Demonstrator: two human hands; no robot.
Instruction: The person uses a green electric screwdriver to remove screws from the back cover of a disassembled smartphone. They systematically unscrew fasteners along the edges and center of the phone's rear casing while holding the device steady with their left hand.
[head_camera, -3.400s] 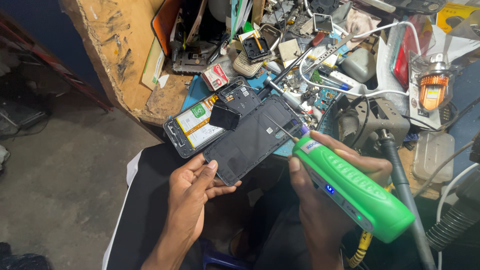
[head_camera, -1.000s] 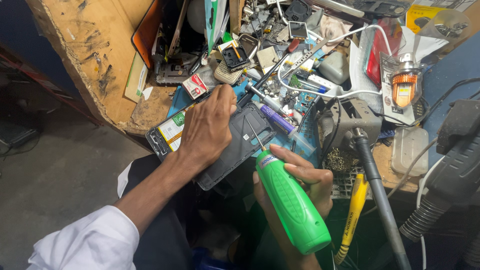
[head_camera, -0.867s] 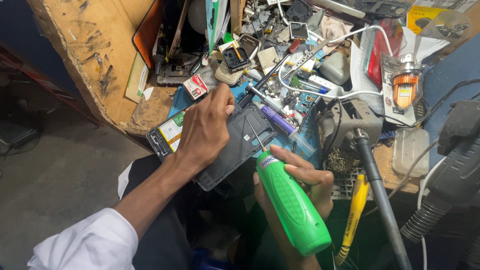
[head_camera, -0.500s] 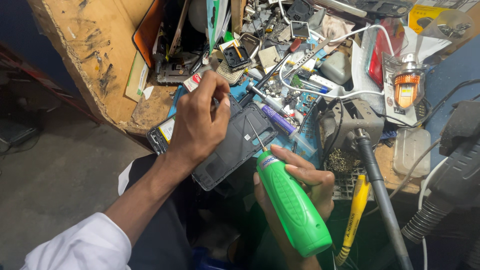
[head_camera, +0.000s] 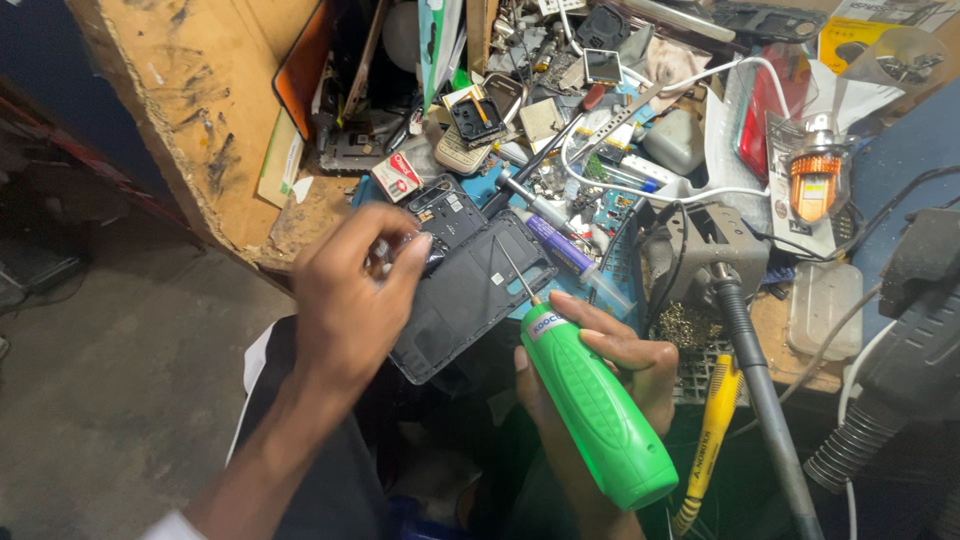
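Bare forearms, white sleeve cuff (head_camera: 175, 525)

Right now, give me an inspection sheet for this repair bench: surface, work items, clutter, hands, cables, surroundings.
Surface: worn wooden bench, scratched and stained, edge chipped.
Work items: opened black phone lying tilted at the bench edge; green electric screwdriver, bit resting on the phone.
Clutter: phone parts, circuit boards, small keypad phone, purple tube, amber bulb.
Hands: left hand pinching something small over the phone's top corner; right hand gripping the screwdriver.
Cables: white cable looping over parts; grey corrugated hose.
Surroundings: bare concrete floor.
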